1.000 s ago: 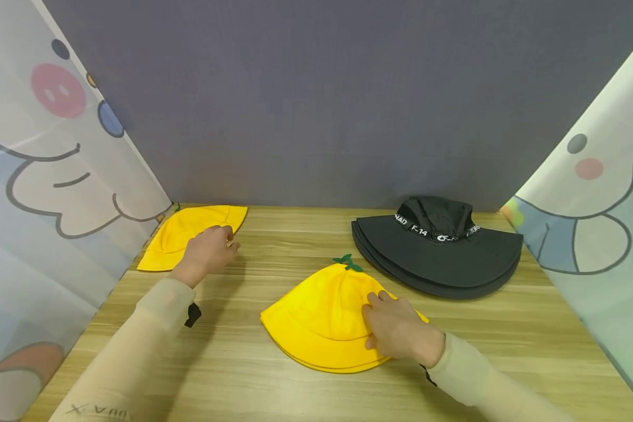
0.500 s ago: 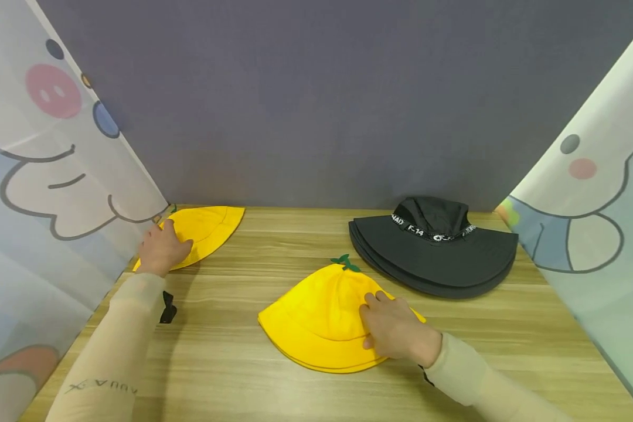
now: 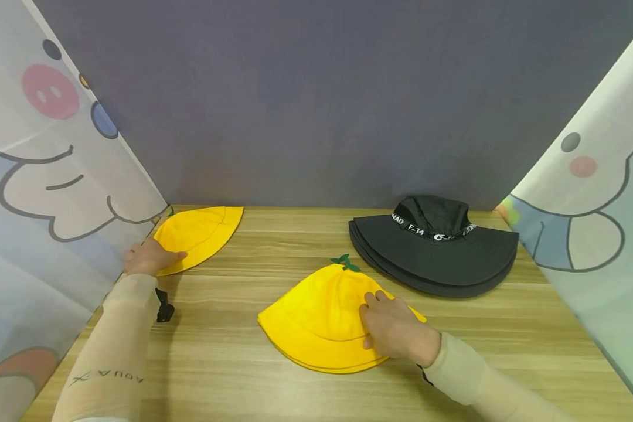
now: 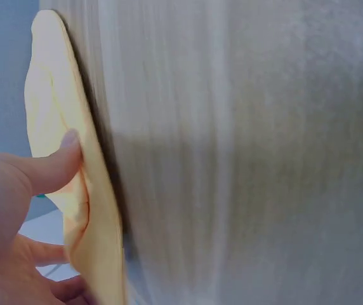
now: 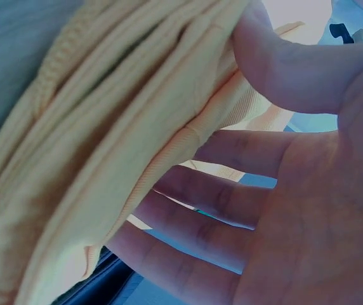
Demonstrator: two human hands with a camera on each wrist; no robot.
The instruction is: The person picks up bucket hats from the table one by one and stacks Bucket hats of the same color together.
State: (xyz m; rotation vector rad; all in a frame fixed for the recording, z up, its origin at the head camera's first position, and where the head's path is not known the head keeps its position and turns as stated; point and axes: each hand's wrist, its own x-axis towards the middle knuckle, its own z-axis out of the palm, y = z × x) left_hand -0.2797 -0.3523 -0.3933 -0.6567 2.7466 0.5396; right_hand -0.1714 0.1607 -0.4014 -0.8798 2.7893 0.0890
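Observation:
In the head view, a yellow bucket hat (image 3: 195, 231) lies folded flat at the back left. My left hand (image 3: 146, 258) holds its left end; the thumb (image 4: 54, 168) lies over the brim, with fingers round the far side. Another yellow hat, or layered stack of hats (image 3: 322, 319), with green leaf trim (image 3: 345, 262) on top, lies front and centre. My right hand (image 3: 398, 328) rests on the right part of it, fingertips on the crown and thumb low near the brim. The right wrist view shows the long, nearly straight fingers (image 5: 213, 197) against several fabric folds.
Folded black hats (image 3: 438, 258) with a white-lettered band lie at the back right of the wooden table (image 3: 274, 240). A grey panel (image 3: 316, 105) stands behind. Cartoon-printed sheets (image 3: 26, 176) line both sides.
My left hand has moved left, then slightly towards me, onto the left end of the back yellow hat. That end has shifted slightly right. My right hand stays on the front yellow hat.

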